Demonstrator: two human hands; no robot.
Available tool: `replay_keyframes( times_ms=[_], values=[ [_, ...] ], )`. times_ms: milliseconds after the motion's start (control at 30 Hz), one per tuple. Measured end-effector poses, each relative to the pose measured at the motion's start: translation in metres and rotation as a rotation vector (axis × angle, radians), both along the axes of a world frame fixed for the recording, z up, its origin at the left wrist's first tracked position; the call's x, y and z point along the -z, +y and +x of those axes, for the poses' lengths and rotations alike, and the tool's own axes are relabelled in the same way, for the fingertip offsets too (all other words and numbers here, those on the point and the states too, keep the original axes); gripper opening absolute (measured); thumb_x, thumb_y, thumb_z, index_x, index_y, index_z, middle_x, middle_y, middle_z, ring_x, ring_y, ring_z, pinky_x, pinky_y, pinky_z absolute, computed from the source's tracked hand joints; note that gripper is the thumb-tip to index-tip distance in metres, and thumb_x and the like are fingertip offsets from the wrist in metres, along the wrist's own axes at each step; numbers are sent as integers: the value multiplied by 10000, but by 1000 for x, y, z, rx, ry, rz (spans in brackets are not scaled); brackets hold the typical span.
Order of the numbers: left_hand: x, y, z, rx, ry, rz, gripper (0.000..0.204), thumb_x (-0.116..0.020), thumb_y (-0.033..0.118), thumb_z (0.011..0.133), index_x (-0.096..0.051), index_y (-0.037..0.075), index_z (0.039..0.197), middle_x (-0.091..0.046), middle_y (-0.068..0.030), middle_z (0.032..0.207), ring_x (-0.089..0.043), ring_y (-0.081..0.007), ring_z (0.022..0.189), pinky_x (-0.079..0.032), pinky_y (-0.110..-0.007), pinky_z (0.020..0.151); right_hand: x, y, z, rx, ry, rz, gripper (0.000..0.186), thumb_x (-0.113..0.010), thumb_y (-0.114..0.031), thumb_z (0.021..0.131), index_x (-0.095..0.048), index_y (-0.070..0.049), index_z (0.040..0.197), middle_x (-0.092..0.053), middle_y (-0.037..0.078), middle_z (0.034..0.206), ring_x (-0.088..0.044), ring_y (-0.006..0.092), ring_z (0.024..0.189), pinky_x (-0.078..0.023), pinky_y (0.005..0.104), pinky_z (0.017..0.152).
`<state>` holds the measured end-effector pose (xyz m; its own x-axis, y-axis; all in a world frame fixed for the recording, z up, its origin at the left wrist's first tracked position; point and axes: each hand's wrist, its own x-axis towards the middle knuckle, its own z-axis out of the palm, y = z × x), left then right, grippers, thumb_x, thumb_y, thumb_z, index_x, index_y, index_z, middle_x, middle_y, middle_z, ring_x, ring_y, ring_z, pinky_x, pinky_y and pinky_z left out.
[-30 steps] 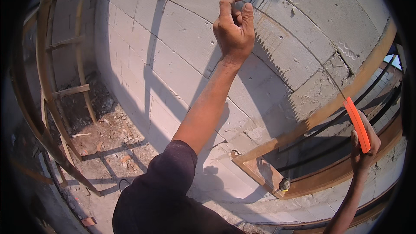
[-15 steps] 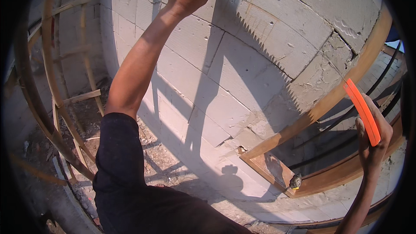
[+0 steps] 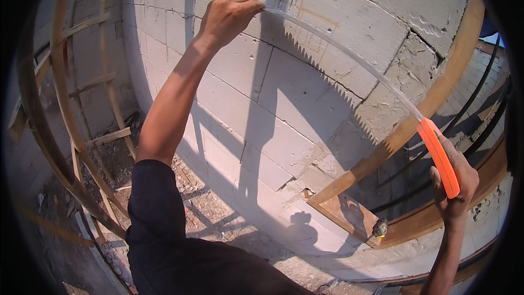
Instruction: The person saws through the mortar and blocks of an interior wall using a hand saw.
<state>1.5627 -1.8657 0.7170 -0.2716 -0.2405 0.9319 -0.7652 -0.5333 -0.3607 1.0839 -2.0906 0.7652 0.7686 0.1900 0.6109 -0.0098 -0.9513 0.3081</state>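
A long handsaw [image 3: 349, 53] spans from hand to hand in front of the block wall, its thin blade seen almost edge-on and slightly bowed. At the right, my right hand [image 3: 459, 180] is closed around its orange handle [image 3: 438, 155]. My left hand [image 3: 230, 17], raised at the upper middle, pinches the blade's far end between thumb and fingers. The large teeth show plainly only in the saw's shadow [image 3: 327, 76] on the wall. Behind lies the wall of pale blocks [image 3: 229, 84], with rough mortar patches beside the opening.
A wooden frame [image 3: 406, 131] borders the wall opening at the right. On its lower corner sits a small tape-measure-like object [image 3: 379, 228]. Dark cables [image 3: 480, 98] run beyond the frame. Wooden ladder-like poles [image 3: 71, 98] stand at the left, above rubble-strewn ground [image 3: 202, 207].
Both hands and the saw have moved lower and a little left in the picture. The blade has turned, so more of its bright, bowed length shows. Each hand keeps its hold.
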Motion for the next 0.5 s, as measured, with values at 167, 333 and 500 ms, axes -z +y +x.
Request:
replay_keyframes(
  times_ms=[167, 333, 500],
  values=[
    [9, 0, 5, 49, 47, -52, 120, -703, 163, 841, -729, 174, 958, -727, 32, 900, -689, -152, 883, -584, -285, 696, 9, -4, 14, -82, -76, -70, 447, -708, -80, 775, -643, 16, 1207, -707, 142, 886, -667, 248, 691, -513, 303, 657],
    [9, -3, 8, -3, -14, -21, 132, -726, 223, 841, -758, 159, 951, -738, 22, 885, -701, -141, 816, -590, -266, 687, 15, -6, 15, -62, -79, -94, 452, -710, -79, 775, -641, 18, 1211, -703, 138, 865, -659, 240, 673, -511, 298, 637],
    [8, 1, 5, -44, -21, -17, 136, -726, 232, 843, -761, 161, 953, -741, 28, 892, -706, -136, 819, -594, -262, 700, 19, -9, 15, -80, -100, -92, 456, -699, -118, 806, -631, 19, 1236, -702, 145, 866, -653, 234, 655, -511, 300, 625]
  ],
)
